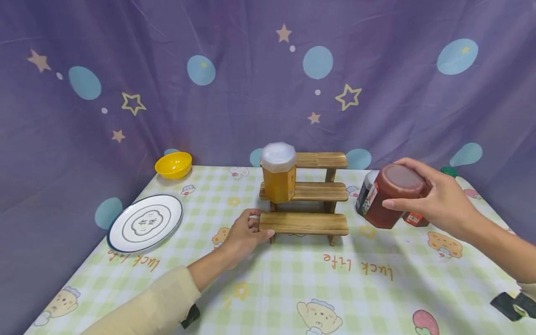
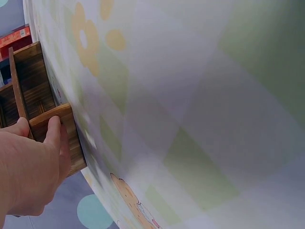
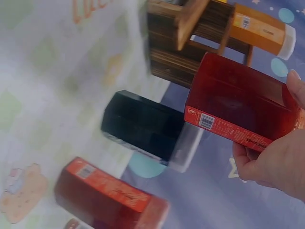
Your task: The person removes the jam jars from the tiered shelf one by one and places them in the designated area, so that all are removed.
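Out on the right, the right hand (image 1: 445,197) has the red jar (image 1: 387,204), thumb on one side and fingers on the other, gripping it round the upper part. The jar hangs clear of the cloth (image 1: 259,288), to the right of the shelf (image 1: 303,223), slightly tilted.

Over on the left, the left hand (image 1: 243,235) pinches the left end of the shelf's bottom step, thumb and fingertips pressed to the wood.

Up on the shelf stands the amber jar (image 1: 278,181), white-capped, at the left end of the middle step; an orange label with a barcode shows on its side. And look at the red jar's label (image 3: 228,131): red, a barcode at the base end, pale print running along it, too small to read.

Beyond the held jar wait a dark jar (image 3: 143,126) with a pale lid and a second red jar (image 3: 109,193), its red label carrying a barcode and blurred script. A green lid (image 1: 449,171) peeks out at the far right.

Across to the left, the plate (image 1: 121,232) bears two dark characters in a scalloped frame, and the yellow bowl (image 1: 173,174) sits farther off. The cloth's lettering reads "luck life", upside down, twice. Behind it all hangs a purple curtain (image 1: 251,107) with stars.
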`<state>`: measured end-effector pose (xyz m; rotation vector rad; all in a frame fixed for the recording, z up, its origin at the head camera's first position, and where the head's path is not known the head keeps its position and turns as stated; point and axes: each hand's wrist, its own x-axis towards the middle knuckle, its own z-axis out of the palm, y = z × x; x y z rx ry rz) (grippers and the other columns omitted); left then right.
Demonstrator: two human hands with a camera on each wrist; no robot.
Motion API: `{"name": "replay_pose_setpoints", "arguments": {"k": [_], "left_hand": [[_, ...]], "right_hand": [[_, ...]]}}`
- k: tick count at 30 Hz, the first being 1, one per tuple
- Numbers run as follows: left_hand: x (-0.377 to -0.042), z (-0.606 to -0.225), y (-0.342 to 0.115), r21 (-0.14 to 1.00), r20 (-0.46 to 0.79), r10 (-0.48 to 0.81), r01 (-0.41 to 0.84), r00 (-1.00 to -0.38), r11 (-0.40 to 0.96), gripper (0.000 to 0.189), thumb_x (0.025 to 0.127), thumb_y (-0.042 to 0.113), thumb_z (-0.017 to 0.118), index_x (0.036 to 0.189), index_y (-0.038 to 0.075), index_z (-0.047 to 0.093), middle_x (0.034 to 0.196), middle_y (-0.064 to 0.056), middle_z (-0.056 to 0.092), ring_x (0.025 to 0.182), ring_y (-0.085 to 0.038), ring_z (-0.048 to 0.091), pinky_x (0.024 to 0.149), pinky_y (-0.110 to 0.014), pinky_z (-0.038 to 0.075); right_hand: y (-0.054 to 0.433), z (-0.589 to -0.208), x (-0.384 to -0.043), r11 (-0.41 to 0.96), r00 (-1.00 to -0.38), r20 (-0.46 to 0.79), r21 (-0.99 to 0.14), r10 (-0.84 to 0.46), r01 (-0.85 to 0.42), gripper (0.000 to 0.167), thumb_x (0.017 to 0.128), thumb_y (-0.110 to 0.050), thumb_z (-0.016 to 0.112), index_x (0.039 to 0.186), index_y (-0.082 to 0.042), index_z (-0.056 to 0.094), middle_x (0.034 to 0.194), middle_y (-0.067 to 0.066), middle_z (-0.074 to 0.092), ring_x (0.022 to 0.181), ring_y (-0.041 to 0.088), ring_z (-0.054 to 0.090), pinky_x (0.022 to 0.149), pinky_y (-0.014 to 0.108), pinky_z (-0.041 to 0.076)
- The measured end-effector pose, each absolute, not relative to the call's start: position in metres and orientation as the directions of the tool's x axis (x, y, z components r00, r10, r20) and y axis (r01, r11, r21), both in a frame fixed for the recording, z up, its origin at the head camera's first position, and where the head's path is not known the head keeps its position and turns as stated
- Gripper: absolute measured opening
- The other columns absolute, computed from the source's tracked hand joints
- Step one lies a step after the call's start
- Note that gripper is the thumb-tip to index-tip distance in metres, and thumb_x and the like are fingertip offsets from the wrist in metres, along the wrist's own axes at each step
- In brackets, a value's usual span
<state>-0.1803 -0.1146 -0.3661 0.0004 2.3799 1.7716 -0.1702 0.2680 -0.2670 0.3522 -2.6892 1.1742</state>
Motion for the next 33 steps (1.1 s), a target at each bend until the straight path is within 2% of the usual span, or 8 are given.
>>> {"name": "replay_pose_setpoints", "arguments": {"k": [3, 8, 12, 16, 26, 33], "left_hand": [[-0.181, -0.366, -0.114, 0.951, -0.140, 0.105, -0.104, -0.985, 0.293, 0.062, 0.085, 0.014, 0.074, 0.137, 0.007, 0.040, 0.118, -0.013, 0.058, 0.098, -0.022, 0.058, 0.081, -0.033, 0.050], [-0.181, -0.366, -0.115, 0.951, -0.145, 0.106, -0.109, -0.984, 0.290, 0.062, 0.085, 0.014, 0.074, 0.136, 0.007, 0.040, 0.119, -0.013, 0.058, 0.100, -0.022, 0.058, 0.081, -0.033, 0.050], [-0.181, -0.366, -0.115, 0.954, -0.139, 0.115, -0.102, -0.984, 0.281, 0.062, 0.086, 0.013, 0.074, 0.136, 0.006, 0.040, 0.117, -0.013, 0.058, 0.098, -0.022, 0.059, 0.081, -0.032, 0.051], [-0.181, -0.366, -0.114, 0.958, -0.134, 0.124, -0.096, -0.983, 0.272, 0.061, 0.086, 0.012, 0.074, 0.136, 0.005, 0.039, 0.116, -0.014, 0.059, 0.097, -0.021, 0.060, 0.081, -0.032, 0.051], [-0.181, -0.366, -0.115, 0.961, -0.143, 0.122, -0.108, -0.982, 0.256, 0.062, 0.086, 0.010, 0.073, 0.137, 0.005, 0.039, 0.116, -0.014, 0.059, 0.097, -0.021, 0.060, 0.081, -0.033, 0.052], [-0.181, -0.366, -0.114, 0.961, -0.144, 0.119, -0.110, -0.982, 0.252, 0.061, 0.086, 0.008, 0.072, 0.137, 0.005, 0.039, 0.114, -0.013, 0.060, 0.095, -0.021, 0.060, 0.081, -0.032, 0.052]], "right_hand": [[0.271, -0.276, -0.172, 0.654, -0.945, 0.285, -0.687, -0.158, -0.316, 0.070, 0.076, -0.025, 0.084, 0.135, -0.024, 0.048, 0.115, 0.010, 0.059, 0.085, 0.003, 0.058, 0.056, 0.033, 0.054], [0.274, -0.293, -0.173, 0.620, -0.921, 0.332, -0.684, -0.204, -0.384, 0.071, 0.075, -0.018, 0.085, 0.136, -0.017, 0.050, 0.113, 0.005, 0.057, 0.087, 0.005, 0.059, 0.063, 0.023, 0.053], [0.279, -0.305, -0.172, 0.636, -0.944, 0.276, -0.699, -0.183, -0.327, 0.078, 0.076, -0.021, 0.083, 0.143, -0.013, 0.043, 0.120, 0.014, 0.055, 0.088, -0.001, 0.057, 0.066, 0.019, 0.051], [0.281, -0.314, -0.171, 0.661, -0.950, 0.269, -0.687, -0.157, -0.303, 0.080, 0.075, -0.024, 0.084, 0.143, -0.013, 0.043, 0.119, 0.019, 0.056, 0.088, -0.004, 0.055, 0.066, 0.016, 0.049], [0.282, -0.338, -0.172, 0.692, -0.951, 0.279, -0.661, -0.134, -0.291, 0.080, 0.074, -0.030, 0.085, 0.140, -0.009, 0.046, 0.119, 0.018, 0.059, 0.089, -0.008, 0.051, 0.070, 0.012, 0.045], [0.284, -0.348, -0.173, 0.703, -0.941, 0.317, -0.643, -0.119, -0.305, 0.078, 0.071, -0.029, 0.087, 0.136, -0.009, 0.050, 0.113, 0.016, 0.062, 0.088, -0.008, 0.051, 0.070, 0.009, 0.042]]}}
